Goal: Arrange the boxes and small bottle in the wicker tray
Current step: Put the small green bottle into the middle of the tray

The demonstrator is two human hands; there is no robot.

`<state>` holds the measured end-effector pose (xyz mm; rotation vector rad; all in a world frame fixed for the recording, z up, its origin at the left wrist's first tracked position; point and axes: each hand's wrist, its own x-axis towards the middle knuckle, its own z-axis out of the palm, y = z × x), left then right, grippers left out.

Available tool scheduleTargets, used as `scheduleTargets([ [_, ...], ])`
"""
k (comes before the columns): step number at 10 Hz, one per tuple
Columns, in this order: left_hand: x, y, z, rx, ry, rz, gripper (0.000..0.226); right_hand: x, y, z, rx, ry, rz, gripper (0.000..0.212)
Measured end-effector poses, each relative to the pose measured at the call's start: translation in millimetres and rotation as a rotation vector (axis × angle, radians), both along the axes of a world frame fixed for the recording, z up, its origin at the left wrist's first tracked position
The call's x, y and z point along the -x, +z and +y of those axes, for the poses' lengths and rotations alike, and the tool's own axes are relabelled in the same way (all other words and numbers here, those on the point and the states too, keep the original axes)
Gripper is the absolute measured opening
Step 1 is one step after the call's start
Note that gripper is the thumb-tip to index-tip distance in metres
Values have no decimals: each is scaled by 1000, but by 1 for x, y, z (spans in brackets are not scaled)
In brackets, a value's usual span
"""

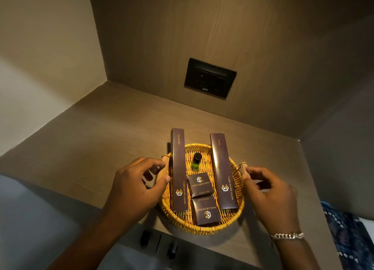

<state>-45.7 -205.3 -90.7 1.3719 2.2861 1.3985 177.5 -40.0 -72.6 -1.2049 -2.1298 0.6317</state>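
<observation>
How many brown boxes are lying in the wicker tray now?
4. The Dental Kit box lies at the left, the Comb box at the right, and two soap boxes lie between them. None seems hidden.

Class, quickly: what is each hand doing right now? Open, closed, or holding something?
Left hand: open, fingers curled at the tray's left handle, not gripping.
Right hand: open, fingertips at the right handle, not gripping.

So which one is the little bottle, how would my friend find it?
Look at the round wicker tray on the wooden shelf, between the two hands. Two long brown boxes, the Dental Kit box and the Comb box, lie on either side, and the little bottle stands between them, towards the back. It is the only green, round thing, with a black cap; everything else is a brown box.
</observation>
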Motion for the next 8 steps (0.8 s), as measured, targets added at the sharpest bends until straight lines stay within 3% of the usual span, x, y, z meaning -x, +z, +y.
scheduleTargets([
  [1,7,2,1,14,-19,1,26,2,-7,-9,-4,12,39,18],
  [5,88,12,43,26,-74,59,15,73,-14,-24,-14,-265,158,5],
  [8,92,16,44,78,-91,65,19,89,1,-29,54,-290,27,15],
])
